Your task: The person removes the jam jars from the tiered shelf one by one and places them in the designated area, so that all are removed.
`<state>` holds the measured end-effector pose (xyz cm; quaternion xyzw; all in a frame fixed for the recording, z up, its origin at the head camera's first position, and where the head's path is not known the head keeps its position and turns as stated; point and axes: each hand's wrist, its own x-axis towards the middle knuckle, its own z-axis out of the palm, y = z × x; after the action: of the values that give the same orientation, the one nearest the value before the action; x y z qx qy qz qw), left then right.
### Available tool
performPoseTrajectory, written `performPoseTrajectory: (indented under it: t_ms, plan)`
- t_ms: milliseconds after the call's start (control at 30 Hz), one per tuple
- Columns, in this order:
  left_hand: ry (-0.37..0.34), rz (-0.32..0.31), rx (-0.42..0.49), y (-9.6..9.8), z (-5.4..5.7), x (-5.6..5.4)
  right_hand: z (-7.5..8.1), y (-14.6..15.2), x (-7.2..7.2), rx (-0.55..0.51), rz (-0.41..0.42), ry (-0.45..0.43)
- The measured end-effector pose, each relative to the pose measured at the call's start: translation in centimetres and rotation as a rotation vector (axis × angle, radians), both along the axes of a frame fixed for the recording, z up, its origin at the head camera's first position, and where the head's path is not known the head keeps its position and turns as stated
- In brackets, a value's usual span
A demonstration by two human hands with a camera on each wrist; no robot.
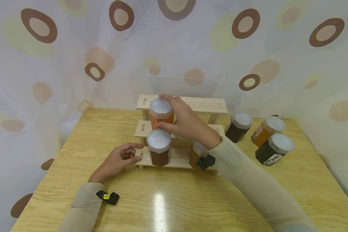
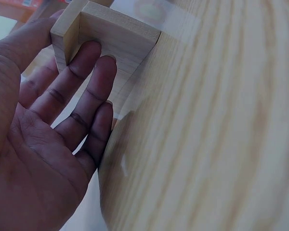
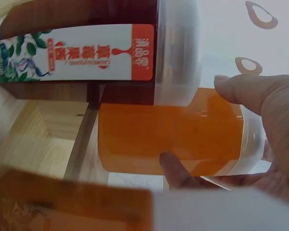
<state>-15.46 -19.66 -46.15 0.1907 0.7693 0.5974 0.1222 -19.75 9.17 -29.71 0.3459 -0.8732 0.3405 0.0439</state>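
Observation:
My right hand [image 1: 188, 119] grips a jar of orange contents [image 1: 161, 119] with a whitish lid, fingers at the lid and thumb along its near side. The jar is upright at the middle tier of a three-tier wooden rack [image 1: 206, 103]. In the right wrist view, the orange jar [image 3: 173, 139] lies between thumb and fingers. Just in front, a dark reddish-brown jar [image 1: 159, 148] stands on the bottom tier and hides its base. My left hand [image 1: 117, 161], fingers loosely bent, has its fingertips right at the bottom tier's left end [image 2: 118, 33].
An amber jar [image 1: 195, 156] on the bottom tier is partly hidden by the right wrist. On the table [image 1: 127, 206], right of the rack, stand a dark jar [image 1: 237, 129], an orange-amber jar [image 1: 262, 133] and a black jar [image 1: 269, 153]. A patterned curtain [image 1: 174, 48] hangs behind.

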Motion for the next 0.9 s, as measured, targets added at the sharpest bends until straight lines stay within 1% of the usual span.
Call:
performPoseTrajectory:
  t_ms: [233, 400, 633, 767, 900]
  plan:
    - [-0.015, 0.002, 0.014, -0.07, 0.01, -0.04, 0.18, -0.66, -0.09, 0.013, -0.055, 0.007]
    - [0.001, 0.001, 0.011, 0.00, -0.11, 0.02, 0.12, -0.80, 0.00, -0.003, -0.081, 0.020]
    - [0.026, 0.006, 0.000, 0.00, -0.23, 0.05, 0.20, -0.54, 0.31, -0.039, -0.103, 0.015]
    - [0.022, -0.007, 0.008, -0.01, -0.21, -0.07, 0.42, -0.23, 0.38, -0.064, -0.115, 0.042]
    - [0.010, -0.008, 0.006, -0.07, -0.08, -0.05, 0.92, -0.06, 0.38, -0.089, -0.097, 0.087]
